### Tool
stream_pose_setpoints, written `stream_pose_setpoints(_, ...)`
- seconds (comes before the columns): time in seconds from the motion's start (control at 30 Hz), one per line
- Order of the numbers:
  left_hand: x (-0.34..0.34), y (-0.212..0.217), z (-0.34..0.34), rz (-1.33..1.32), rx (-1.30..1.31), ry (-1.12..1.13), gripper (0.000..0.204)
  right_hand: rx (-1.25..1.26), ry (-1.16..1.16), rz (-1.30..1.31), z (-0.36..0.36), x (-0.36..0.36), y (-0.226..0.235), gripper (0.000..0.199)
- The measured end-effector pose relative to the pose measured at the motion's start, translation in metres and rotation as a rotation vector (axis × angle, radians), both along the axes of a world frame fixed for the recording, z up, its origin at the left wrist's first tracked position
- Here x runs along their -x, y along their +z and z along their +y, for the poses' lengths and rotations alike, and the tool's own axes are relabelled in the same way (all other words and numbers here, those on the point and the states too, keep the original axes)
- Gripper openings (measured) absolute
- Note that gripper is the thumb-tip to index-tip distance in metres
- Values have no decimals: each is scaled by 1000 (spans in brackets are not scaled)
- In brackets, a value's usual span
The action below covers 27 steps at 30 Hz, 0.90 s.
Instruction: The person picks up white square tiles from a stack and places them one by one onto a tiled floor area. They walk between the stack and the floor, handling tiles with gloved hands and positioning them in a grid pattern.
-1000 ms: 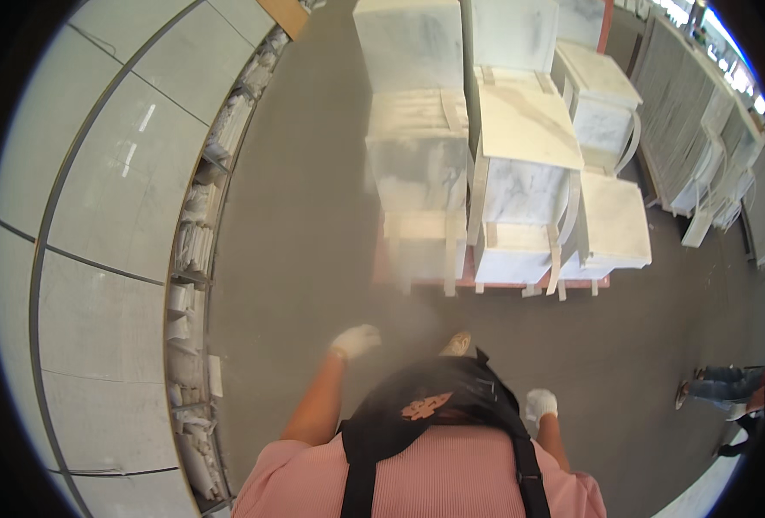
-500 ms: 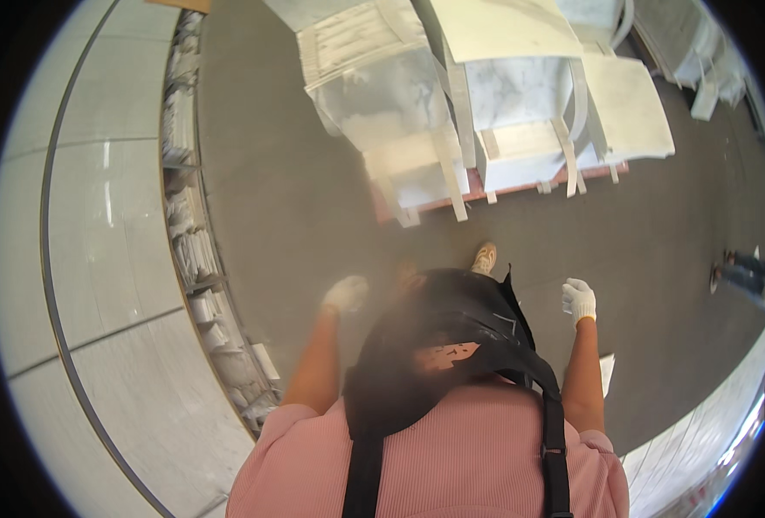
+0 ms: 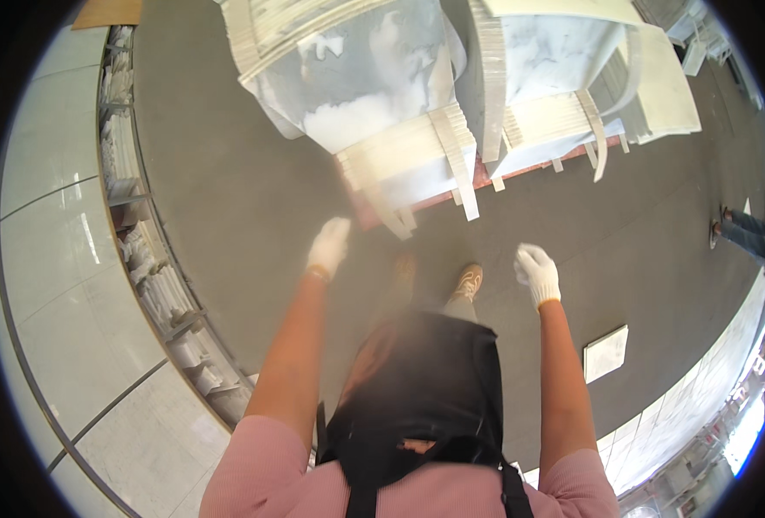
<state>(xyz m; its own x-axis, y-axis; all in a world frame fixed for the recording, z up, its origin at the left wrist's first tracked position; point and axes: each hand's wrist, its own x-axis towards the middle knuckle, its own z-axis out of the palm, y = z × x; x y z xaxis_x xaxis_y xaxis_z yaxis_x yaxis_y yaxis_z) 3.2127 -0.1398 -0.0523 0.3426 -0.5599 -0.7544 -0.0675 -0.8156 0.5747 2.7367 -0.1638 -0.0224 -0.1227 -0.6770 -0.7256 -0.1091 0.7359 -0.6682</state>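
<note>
My left hand, in a white knit glove, is held out short of the near left corner of a stack of white-and-grey marbled slabs. Its slightly blurred fingers look stretched out, with nothing in them. On the other side my right hand, gloved alike, hangs above the floor with its fingers curled in and nothing visible in them. Neither hand touches the slabs. Pale strips run down the near side of the stacks. A red base shows beneath them.
A long rack of pale pieces runs along the left, beside large light panels. A white square tile lies on the grey floor at right. Another person's legs are at far right. My shoe points forward.
Both my hands have moved up and forward, and the slab stacks are closer. The white tile on the right has come into fuller view.
</note>
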Motion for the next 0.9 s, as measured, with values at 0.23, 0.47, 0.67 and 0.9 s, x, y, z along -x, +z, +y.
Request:
stream_pose_setpoints(0.23, 19, -84, -53, 67, 274, 59, 84, 289, 188, 57, -166, -100, -83, 50)
stream_pose_setpoints(0.47, 56, -68, -73, 44, 253, 303, 77, 275, 209, 177, -201, -147, -78, 61)
stream_pose_setpoints(0.67, 70, -58, -75, 42, 283, 395, 72, 242, 64, 178, -196, -155, -80, 60)
stream_pose_setpoints(0.9, 83, -43, -65, 1, 272, 375, 67, 290, 88, 193, -183, -146, -84, 59)
